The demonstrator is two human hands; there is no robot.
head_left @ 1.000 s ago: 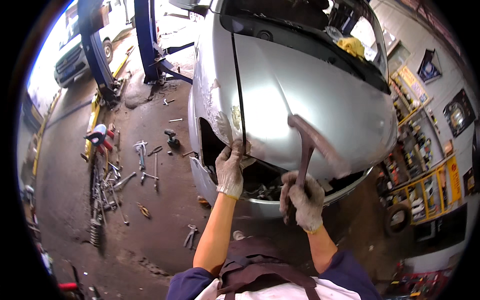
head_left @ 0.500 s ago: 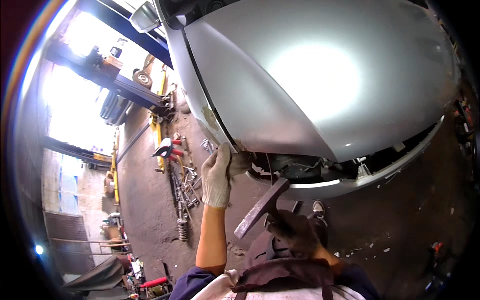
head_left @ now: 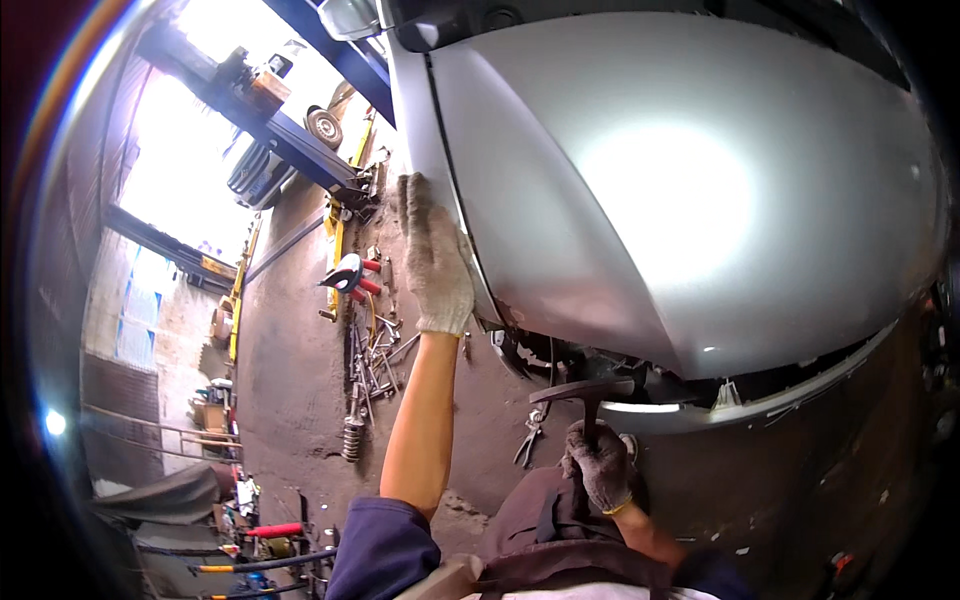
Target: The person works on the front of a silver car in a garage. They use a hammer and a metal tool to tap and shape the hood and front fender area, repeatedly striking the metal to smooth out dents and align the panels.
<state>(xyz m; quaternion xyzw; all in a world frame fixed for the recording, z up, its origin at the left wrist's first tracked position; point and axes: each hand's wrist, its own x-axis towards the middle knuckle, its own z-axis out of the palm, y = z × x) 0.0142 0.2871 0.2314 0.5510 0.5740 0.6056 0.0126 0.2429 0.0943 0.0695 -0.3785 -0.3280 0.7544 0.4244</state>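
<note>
A silver car with its hood (head_left: 560, 250) down fills the upper right. My left hand (head_left: 438, 270), in a pale knitted glove, lies with its fingers stretched out on the front fender (head_left: 412, 120), beside the gap along the hood. Its palm side is hidden. Lower down, my right hand (head_left: 600, 468) wears a darker, dirty glove and is closed round the handle of a hammer (head_left: 583, 390). The hammer's head points up, in front of the gap between the hood's front edge and the bumper (head_left: 770, 403).
Pliers (head_left: 530, 440) lie on the floor by my legs. Loose hand tools (head_left: 372, 365), a coil spring (head_left: 352, 440) and a red-handled tool (head_left: 350, 275) lie to the left. Beyond them stand a blue lift post (head_left: 300, 150), a loose wheel (head_left: 323, 127) and another car (head_left: 258, 175).
My left hand has moved up along the fender from its front corner and flattened out. The hammer in my right hand has turned from slanted to nearly level at its head.
</note>
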